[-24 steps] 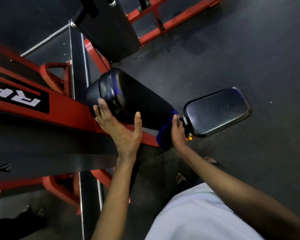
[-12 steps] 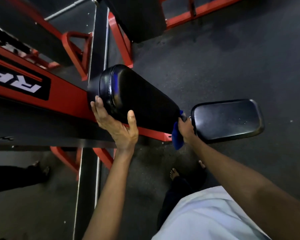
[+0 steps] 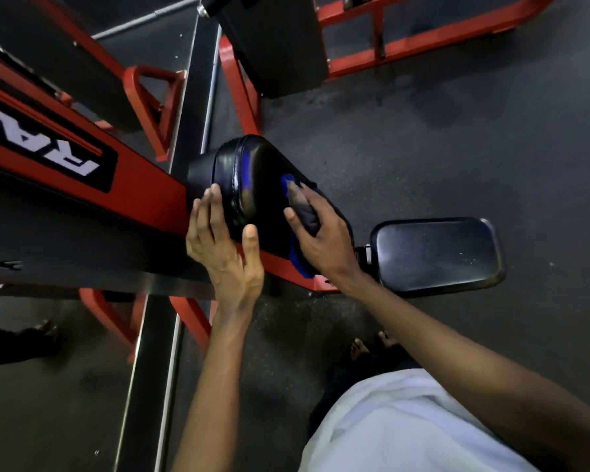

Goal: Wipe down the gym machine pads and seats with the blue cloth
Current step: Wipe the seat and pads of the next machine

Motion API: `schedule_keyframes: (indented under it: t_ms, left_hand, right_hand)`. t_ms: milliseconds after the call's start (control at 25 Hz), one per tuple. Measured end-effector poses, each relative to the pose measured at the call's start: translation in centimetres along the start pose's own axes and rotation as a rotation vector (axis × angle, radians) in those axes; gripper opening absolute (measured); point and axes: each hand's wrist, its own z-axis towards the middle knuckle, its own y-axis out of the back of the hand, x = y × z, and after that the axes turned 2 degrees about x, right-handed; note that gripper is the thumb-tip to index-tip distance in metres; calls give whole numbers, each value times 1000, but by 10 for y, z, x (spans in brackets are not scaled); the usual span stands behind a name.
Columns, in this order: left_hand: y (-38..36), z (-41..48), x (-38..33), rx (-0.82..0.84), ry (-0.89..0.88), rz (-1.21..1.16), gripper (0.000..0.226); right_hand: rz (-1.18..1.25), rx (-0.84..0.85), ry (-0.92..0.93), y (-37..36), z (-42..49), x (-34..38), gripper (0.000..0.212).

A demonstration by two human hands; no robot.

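Observation:
A black padded back rest (image 3: 256, 172) slopes down from the red machine frame (image 3: 143, 185). My left hand (image 3: 222, 247) rests against its upper near edge, fingers straight along the side and thumb on the pad face. My right hand (image 3: 321, 233) presses the blue cloth (image 3: 298, 212) flat onto the middle of the pad, thumb and fingers spread around the bunched cloth. A tail of the cloth hangs below the pad's edge. The black seat pad (image 3: 436, 253) lies flat just to the right of my right wrist.
A second black pad (image 3: 276, 46) on another red frame (image 3: 406, 46) stands behind. A black upright beam (image 3: 157, 352) with chrome trim runs down the left. Dark rubber floor (image 3: 440, 148) spreads to the right. My bare feet (image 3: 372, 342) stand below the seat. Another person's foot (image 3: 41, 328) shows at the left.
My right hand has moved with the cloth from the pad's lower end, by the seat joint, up onto the middle of the pad face. The left hand has kept its place on the upper edge.

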Motion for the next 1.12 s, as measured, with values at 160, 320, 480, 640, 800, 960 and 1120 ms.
schedule_keyframes:
  t_ms: [160,320,480,640,800,960,1120]
  left_hand:
    - [9,10,2,66,51,-84,54]
    - [13,9,3,114,63,-153,53]
    - [10,10,9,124,34,-228,53]
    - [7,8,6,99,50,-313,53]
    - [7,9,-5,79,135,-345,51]
    - [9,9,-9,80,188,-410,49]
    - [9,11,-11,49,212,-385,48]
  right_hand:
    - [-30,136,223,5,-8,-4,51]
    - [59,14,-72,-6,1,-19,61]
    - [67,-70,86,-19,9,19,51]
    - [59,-29,167,-17,24,18,44]
    - [38,-69,-104,-15,43,14,49]
    - [53,-56,85,-23,18,22,51]
    - [25,-49,111,-13,52,31,49]
